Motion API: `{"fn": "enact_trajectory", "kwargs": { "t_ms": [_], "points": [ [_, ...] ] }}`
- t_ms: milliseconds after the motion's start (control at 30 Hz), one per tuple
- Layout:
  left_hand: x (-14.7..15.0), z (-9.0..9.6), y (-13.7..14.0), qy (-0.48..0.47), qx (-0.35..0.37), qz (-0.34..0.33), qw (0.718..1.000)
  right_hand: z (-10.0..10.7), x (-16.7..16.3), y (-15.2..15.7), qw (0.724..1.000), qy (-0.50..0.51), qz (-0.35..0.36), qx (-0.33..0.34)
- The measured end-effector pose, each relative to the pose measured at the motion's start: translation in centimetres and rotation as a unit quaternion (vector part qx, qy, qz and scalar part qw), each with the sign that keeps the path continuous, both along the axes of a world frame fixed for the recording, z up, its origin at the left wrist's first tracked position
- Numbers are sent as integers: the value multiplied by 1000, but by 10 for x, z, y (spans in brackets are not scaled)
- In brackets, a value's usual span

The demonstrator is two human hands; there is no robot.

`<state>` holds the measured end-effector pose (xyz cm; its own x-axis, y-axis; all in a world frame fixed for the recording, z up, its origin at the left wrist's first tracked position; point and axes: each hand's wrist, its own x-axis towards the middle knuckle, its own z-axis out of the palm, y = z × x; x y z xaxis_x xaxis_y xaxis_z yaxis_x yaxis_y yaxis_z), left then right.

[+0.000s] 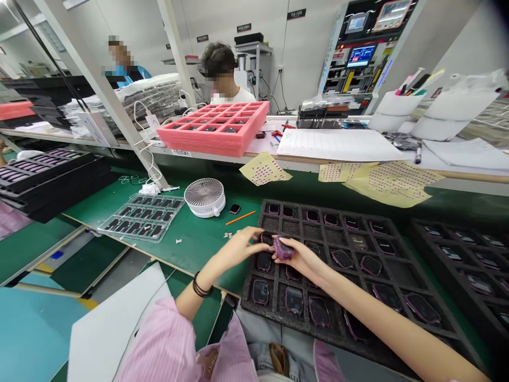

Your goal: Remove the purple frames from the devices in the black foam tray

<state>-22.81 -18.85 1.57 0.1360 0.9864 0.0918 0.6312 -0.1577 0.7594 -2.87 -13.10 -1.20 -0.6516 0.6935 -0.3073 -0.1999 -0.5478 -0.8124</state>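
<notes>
In my right hand (299, 257) is a purple-cased smartwatch (283, 248), its fingers and thumb wrapped around the case above the black foam tray (401, 273). Just to its left, my left hand (242, 245) hovers over the tray's left edge, thumb and fingers apart. The left thumb tip comes close to the held watch; whether they touch I cannot tell. Between the left thumb and fingers shows another dark-faced watch (266, 239), seemingly in the tray. Several similar watches lie screen up in the tray's compartments, such as a watch (261, 292) at the near left.
A second black tray (457, 233) stands at the right. Left of the hands are a white fan (204, 197), a lone watch (235, 209), an orange stick (240, 217) and a clear tray of dark parts (143, 216). A pink foam tray (214, 140) sits on the shelf; a co-worker (222, 69) is behind.
</notes>
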Motion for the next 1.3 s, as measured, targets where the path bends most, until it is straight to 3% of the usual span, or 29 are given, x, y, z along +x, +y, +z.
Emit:
{"fn": "enact_trajectory", "kwargs": {
  "t_ms": [67, 200, 367, 633, 867, 1067, 1167, 1300],
  "points": [
    [-31, -7, 2, 130, -10, 65, 989, 5, 8, 4, 998, 33, -3, -59],
    [-64, -30, 7, 171, -33, 82, 981, 10, 17, 5, 991, 73, 8, -115],
    [-68, -45, 16, 185, -43, 78, 979, 11, 18, -2, 988, 85, 7, -132],
    [-77, -44, 25, 190, -72, 71, 977, 18, 23, -4, 985, 110, 1, -136],
    [-82, -30, 31, 184, -91, 58, 977, 24, 23, -7, 984, 114, -1, -136],
    [-51, 6, 17, 138, -31, 65, 988, 31, 22, -9, 984, 116, 1, -133],
    [-17, 26, 3, 15, 92, -25, 995, 35, 20, -11, 984, 115, 5, -136],
    [14, 34, -7, -42, 198, -184, 962, 42, 19, -16, 983, 121, 19, -139]
  ]
}}
